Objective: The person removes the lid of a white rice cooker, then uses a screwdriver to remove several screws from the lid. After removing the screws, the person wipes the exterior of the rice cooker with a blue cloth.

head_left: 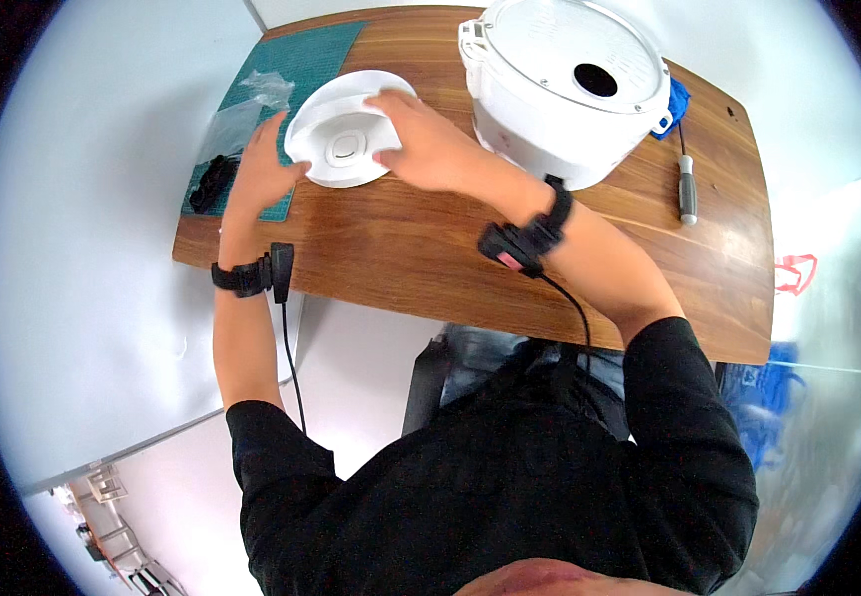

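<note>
1. Round white cover (pixel 347 149) is sitting on the left of the white cooker body (pixel 520 114), overlapping the inner edge of the green mat (pixel 316 50); whether it is resting flat or being held up, I cannot tell.
2. The cover is lying between the 2 hands: to the right of the left hand's fingers, to the left of the right hand's. Being round, it is showing no clear long axis.
3. The right hand (pixel 429 144) is reaching over the cover's cooker-side edge, overlapping it more than the left; thumb and fingers are standing apart, but I cannot tell whether they are gripping.
4. The left hand (pixel 260 174) is spreading its fingers and thumb beside the edge farther from the cooker, visibly gripping nothing.
5. Left of the cooker, beyond the cover, clear plastic (pixel 267 89) and a black bundle (pixel 214 186) are lying on the mat.
6. Right of the cooker, a grey-handled screwdriver (pixel 687 189) is lying on the wooden counter (pixel 401 258).
</note>
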Available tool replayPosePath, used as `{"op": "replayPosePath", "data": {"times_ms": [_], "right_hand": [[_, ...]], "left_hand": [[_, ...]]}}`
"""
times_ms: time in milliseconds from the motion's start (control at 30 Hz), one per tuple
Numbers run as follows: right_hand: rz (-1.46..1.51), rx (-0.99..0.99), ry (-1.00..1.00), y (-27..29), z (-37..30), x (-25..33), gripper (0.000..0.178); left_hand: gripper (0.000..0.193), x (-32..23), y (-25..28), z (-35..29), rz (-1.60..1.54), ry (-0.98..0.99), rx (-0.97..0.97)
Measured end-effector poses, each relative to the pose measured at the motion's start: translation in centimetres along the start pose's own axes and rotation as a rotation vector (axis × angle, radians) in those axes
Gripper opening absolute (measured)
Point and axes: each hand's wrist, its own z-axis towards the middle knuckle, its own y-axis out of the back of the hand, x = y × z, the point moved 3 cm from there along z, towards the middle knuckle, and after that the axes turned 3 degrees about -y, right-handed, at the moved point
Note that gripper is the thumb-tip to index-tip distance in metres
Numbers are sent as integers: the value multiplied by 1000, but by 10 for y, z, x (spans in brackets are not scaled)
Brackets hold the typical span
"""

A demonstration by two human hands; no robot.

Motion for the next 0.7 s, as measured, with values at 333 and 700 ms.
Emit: {"op": "replayPosePath", "data": {"times_ms": [333, 700], "right_hand": [[-44, -105, 282, 168, -82, 65, 22], [-492, -283, 61, 256, -112, -11, 40]], "left_hand": [[82, -208, 3, 3, -425, -630, -217], [64, -254, -42, 12, -617, -477, -310]]}}
